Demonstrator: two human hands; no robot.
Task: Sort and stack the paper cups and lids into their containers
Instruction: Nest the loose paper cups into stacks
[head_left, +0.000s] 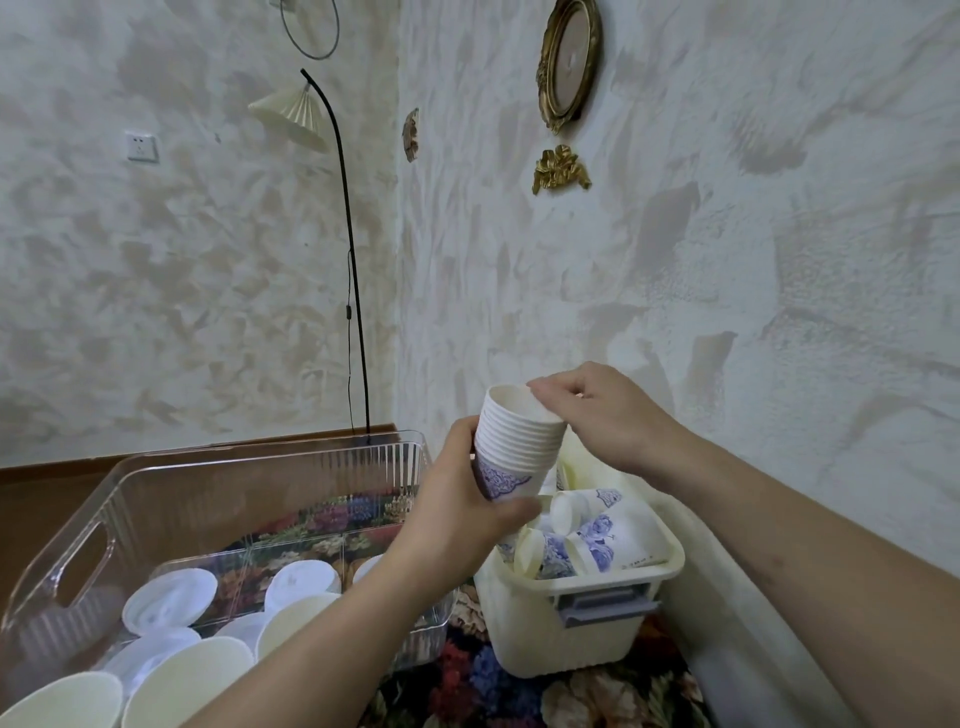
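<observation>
My left hand (457, 514) grips a nested stack of white paper cups (519, 441) with a blue pattern, held upright above the cream plastic bin (587, 623). My right hand (602, 410) pinches the rim of the top cup in that stack. Several loose blue-patterned cups (597, 535) lie jumbled in the cream bin below. To the left, the clear plastic bin (171, 483) holds several white lids (171, 597) and plain cream cups (192, 686).
Both bins stand on a flowered cloth (467, 680). A textured wall runs close behind the cream bin on the right. A black floor lamp (348, 244) stands in the corner behind the clear bin.
</observation>
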